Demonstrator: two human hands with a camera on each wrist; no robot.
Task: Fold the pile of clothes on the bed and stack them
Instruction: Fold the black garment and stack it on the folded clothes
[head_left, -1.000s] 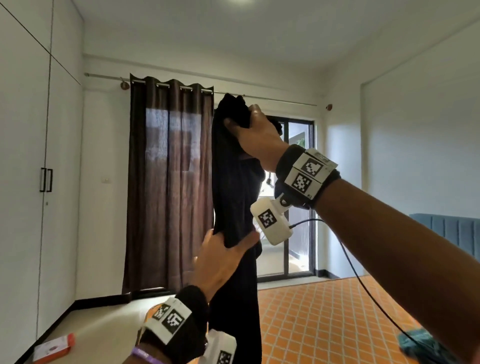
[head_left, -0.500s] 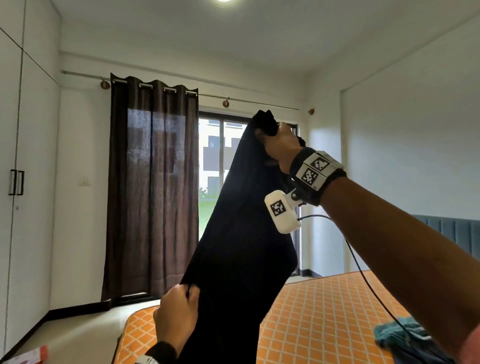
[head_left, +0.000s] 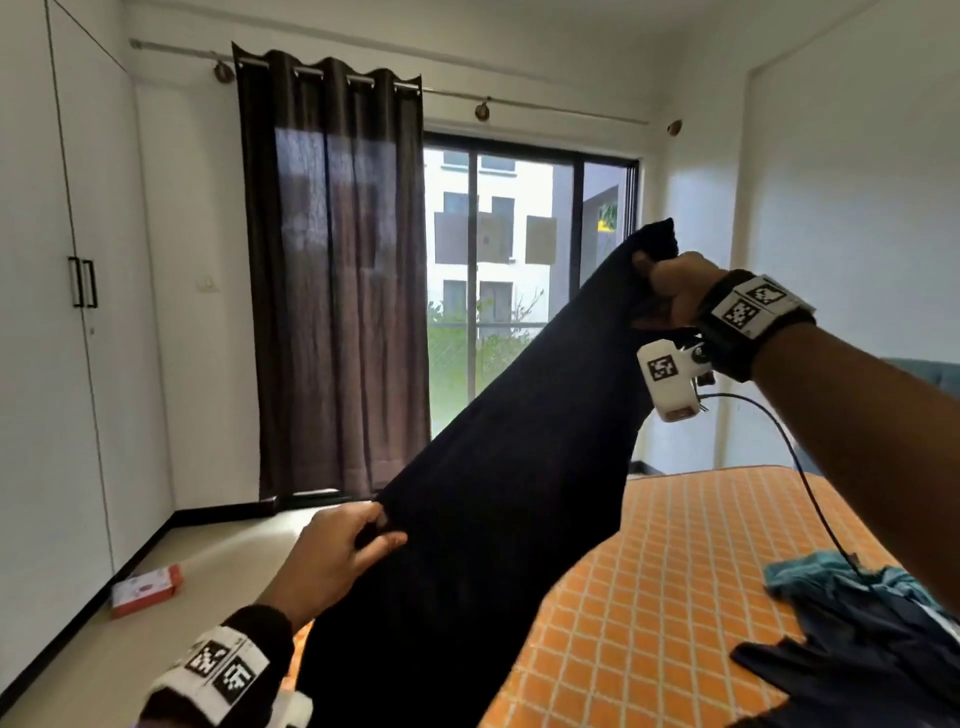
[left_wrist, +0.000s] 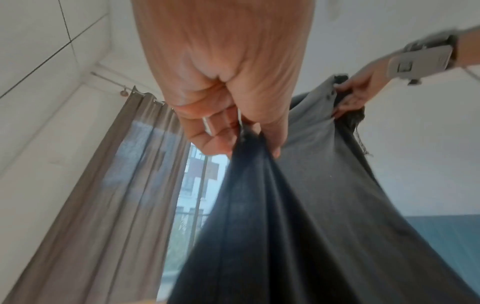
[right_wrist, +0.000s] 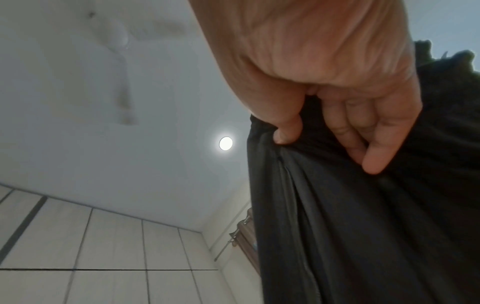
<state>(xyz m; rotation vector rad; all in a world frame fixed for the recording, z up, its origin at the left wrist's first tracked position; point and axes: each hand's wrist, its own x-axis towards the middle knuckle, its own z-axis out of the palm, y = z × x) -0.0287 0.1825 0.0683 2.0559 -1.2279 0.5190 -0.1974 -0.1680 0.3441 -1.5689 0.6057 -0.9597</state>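
Bedroom seen from the head view, with places given relative to the bed (head_left: 675, 597), whose orange sheet carries a white grid. Beyond the bed's far end stands a sliding glass window (head_left: 524, 291); a dark brown curtain (head_left: 332, 280) hangs from a rod at the window's left side, and white wardrobe doors (head_left: 67, 312) line the wall farther left. Above the bed's left edge a black garment (head_left: 498, 493) is stretched in the air on a slant, high at its right end and low at its left, its lower part hanging down past the bottom of the frame. On the bed's near right corner lies the pile of clothes (head_left: 852, 639), teal and dark blue pieces heaped loosely, well apart from the held garment. The right hand (head_left: 675, 291) is raised over the bed and grips the garment's upper end; in the right wrist view its fingers (right_wrist: 374, 148) are curled round bunched black cloth. The left hand (head_left: 337, 556) is low, just off the bed's left edge, and pinches the garment's side edge; in the left wrist view its fingers (left_wrist: 210, 131) and thumb are closed on a gathered fold. Both wrists wear black bands with white marker tags, and a cable hangs from the right wrist toward the pile. On the floor left of the bed, near the wardrobe, lies a small red and white box (head_left: 148, 590).
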